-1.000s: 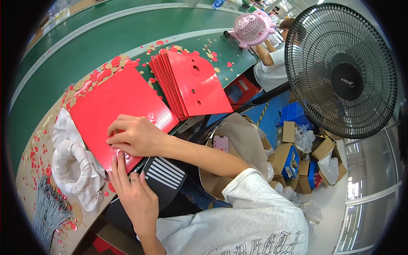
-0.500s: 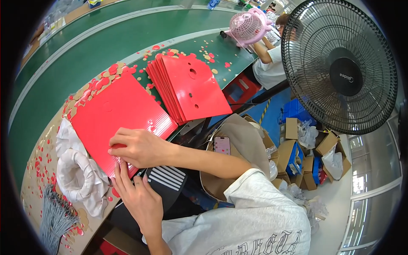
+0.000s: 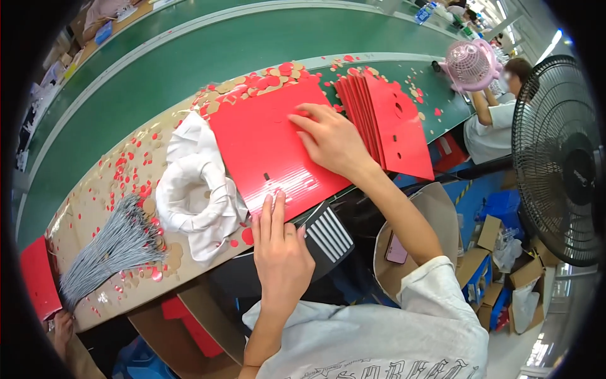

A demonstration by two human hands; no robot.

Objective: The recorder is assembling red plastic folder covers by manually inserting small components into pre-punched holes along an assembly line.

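Note:
A shiny red board (image 3: 252,136) lies flat on the bench in front of me. My left hand (image 3: 281,252) rests with outstretched fingers on its near edge, just below a small dark slot in it. Above the right part of the board is my right hand (image 3: 334,139), fingers apart and slightly bent, with nothing seen in it; whether it touches the surface I cannot tell. Right of it stands a leaning stack of folded red boards (image 3: 398,126) with punched holes. A ring wrapped in white cloth (image 3: 170,192) sits left of the flat board.
Red and tan punched discs (image 3: 252,82) litter the bench. A bundle of grey cords (image 3: 113,252) lies at left, beside another red board (image 3: 39,278) and another person's hand (image 3: 63,325). A black fan (image 3: 562,158) stands at right. Beyond, a co-worker (image 3: 495,123) sits by a pink fan (image 3: 468,66).
My right hand has left the near edge and moved farther over the board, its fingers spreading. A dark slot now shows near my left fingers. The view has swung left.

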